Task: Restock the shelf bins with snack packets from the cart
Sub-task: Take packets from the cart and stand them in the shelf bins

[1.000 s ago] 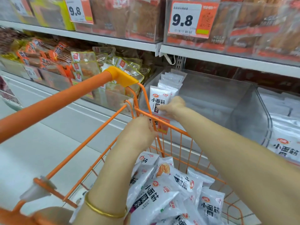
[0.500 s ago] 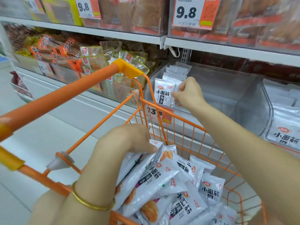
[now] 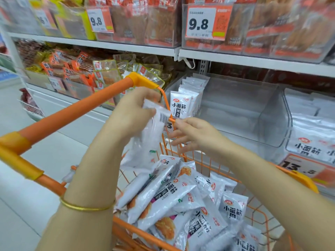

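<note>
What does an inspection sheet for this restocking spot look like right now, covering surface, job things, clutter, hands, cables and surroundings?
Surface: clear bin, with a row of white packets standing at its left wall.
Job's things: orange cart with a pile of white packets inside.
Clutter: nothing seen.
Grippers: left hand grips a bunch of packets above the cart; right hand open beside it, holding nothing.
Cables: a small white loop hangs under the upper shelf; cannot tell what it is.
Surroundings: snack bins of other goods, 9.8 tags, pale floor.
</note>
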A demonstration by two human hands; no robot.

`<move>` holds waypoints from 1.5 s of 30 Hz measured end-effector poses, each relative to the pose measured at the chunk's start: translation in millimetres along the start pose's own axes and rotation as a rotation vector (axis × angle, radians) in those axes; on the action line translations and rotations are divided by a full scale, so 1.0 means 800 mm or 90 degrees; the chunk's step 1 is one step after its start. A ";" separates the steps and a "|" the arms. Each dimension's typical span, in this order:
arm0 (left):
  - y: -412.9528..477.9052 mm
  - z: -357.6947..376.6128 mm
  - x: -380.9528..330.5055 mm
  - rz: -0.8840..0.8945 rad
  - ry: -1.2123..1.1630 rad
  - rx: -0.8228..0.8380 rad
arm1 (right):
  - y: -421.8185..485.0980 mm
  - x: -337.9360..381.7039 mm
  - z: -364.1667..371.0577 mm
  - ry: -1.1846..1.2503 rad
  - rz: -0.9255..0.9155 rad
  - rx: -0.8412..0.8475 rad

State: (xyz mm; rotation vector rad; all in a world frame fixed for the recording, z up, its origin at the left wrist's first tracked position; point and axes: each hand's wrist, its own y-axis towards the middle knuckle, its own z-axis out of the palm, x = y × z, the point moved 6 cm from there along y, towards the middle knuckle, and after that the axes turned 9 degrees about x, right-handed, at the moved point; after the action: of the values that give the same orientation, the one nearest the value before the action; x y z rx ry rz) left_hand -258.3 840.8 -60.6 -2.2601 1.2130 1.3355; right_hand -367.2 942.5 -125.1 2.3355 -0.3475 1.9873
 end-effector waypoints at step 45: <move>0.015 0.077 0.069 -0.145 -0.078 -0.115 | 0.065 0.077 -0.157 -0.238 -0.110 -0.455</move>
State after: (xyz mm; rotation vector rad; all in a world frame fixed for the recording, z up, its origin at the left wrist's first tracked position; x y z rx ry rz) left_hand -291.9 839.0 -136.9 -2.3124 0.7958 1.5199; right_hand -490.6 907.0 -49.0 2.1268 -0.7052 1.0785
